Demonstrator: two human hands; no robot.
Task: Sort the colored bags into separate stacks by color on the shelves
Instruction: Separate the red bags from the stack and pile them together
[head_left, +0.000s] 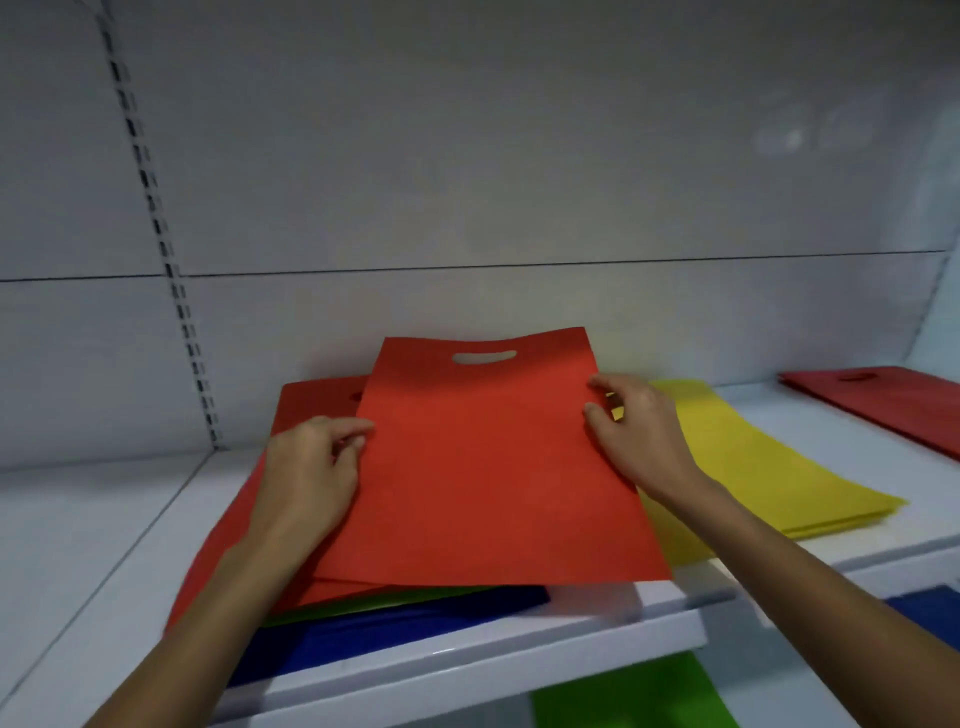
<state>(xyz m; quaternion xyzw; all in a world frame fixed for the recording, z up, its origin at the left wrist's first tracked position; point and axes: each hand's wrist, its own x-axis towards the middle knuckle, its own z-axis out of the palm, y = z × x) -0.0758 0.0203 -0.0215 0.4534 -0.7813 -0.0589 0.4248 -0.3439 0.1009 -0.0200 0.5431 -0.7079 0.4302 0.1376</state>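
Observation:
A flat orange-red bag (483, 467) with a cut-out handle is held over a mixed pile on the white shelf (104, 525). My left hand (311, 473) pinches its left edge and my right hand (639, 431) pinches its right edge. Beneath it lie another orange-red bag (311, 397), a green bag (384, 603) and a blue bag (395, 629), mostly covered. A stack of yellow bags (758, 462) lies just to the right, partly behind my right hand.
A darker red bag (883, 400) lies at the far right of the shelf. On the shelf below, a green bag (634, 696) and a blue bag (930, 613) show. A slotted upright (156, 234) runs up the back wall at the left.

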